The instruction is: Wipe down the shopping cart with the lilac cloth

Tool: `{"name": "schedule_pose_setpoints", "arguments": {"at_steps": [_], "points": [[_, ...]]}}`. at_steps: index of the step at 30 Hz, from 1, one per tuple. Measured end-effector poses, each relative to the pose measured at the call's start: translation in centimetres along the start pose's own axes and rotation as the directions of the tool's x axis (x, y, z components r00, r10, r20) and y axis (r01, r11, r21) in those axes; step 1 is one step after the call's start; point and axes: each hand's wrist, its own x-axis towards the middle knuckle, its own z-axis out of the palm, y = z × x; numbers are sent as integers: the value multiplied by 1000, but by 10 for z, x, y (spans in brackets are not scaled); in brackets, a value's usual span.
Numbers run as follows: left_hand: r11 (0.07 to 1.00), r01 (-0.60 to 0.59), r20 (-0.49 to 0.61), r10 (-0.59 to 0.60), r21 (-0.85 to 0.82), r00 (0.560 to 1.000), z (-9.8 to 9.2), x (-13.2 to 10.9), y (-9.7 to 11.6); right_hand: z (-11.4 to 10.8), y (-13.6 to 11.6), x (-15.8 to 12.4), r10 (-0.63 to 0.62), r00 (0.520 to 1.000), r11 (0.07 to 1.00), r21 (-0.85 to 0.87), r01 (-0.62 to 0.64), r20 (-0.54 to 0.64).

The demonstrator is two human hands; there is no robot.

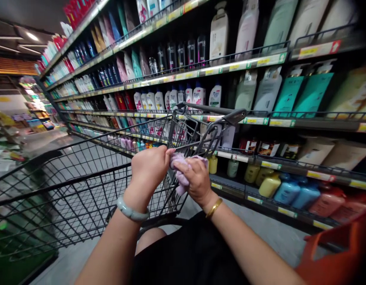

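A black wire shopping cart (90,182) stretches across the left and middle, its handle bar (214,110) beyond my hands. My left hand (150,168), with a pale green bangle on the wrist, is closed in a fist on the cart's near upper rim; its fingertips are hidden. In my right hand (196,176), which wears a gold bangle, is a crumpled lilac cloth (181,186). The cloth presses against the cart's wire frame just beside my left thumb.
Long shelves (230,63) of shampoo and other bottles run along the right and into the distance. Yellow and blue bottles (286,192) stand on the lowest shelf. An orange-red plastic object (334,253) is at lower right. Grey floor (93,261) shows below the cart.
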Motion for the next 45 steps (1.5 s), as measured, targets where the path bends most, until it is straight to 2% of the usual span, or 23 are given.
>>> {"name": "schedule_pose_setpoints", "arguments": {"at_steps": [2,5,8,12,15,18,20,23,26,29,31,34,38,41,43,45], "points": [[1000,1,-12,-1,8,1000,1,0,4,-4,5,11,98,995,995,36,-98,-18],[1000,-9,-46,10,19,999,3,0,10,-4,11,23,204,972,979,32,-202,-119],[1000,-19,-92,21,13,996,9,1,17,4,10,10,200,968,979,-18,-205,-151],[999,-51,-156,48,-13,987,17,2,24,4,7,-8,191,977,981,-25,-194,-92],[992,-98,-187,82,-74,979,15,1,23,-8,16,8,254,954,967,42,-250,-160],[989,-115,-183,96,-91,978,4,-5,12,-12,23,25,290,935,957,29,-290,-205],[998,-66,-160,62,-16,985,-3,-11,2,-7,20,20,251,954,967,-2,-255,-167],[995,49,-104,-40,87,994,-6,-20,-15,4,8,-4,158,980,987,13,-157,-123],[992,86,-90,-78,93,993,2,-27,-26,7,-1,-12,190,976,981,50,-186,-104],[992,100,-120,-91,73,989,10,-29,-29,5,-3,3,286,951,957,-7,-289,-115],[992,114,-126,-105,61,986,12,-29,-29,7,-4,9,293,948,950,-70,-303,-128],[991,125,-130,-117,53,985,13,-28,-27,17,-11,-5,222,969,969,-90,-232,-111],[988,142,-125,-133,65,983,11,-27,-27,20,-21,-29,170,985,985,7,-171,31],[988,134,-103,-126,74,987,9,-29,-28,12,-20,-16,214,975,977,-12,-213,64],[989,122,-104,-114,79,988,8,-31,-28,8,-18,0,270,958,960,-103,-261,96],[989,123,-119,-113,81,987,9,-31,-29,8,-15,10,283,944,950,-184,-252,170]]}}
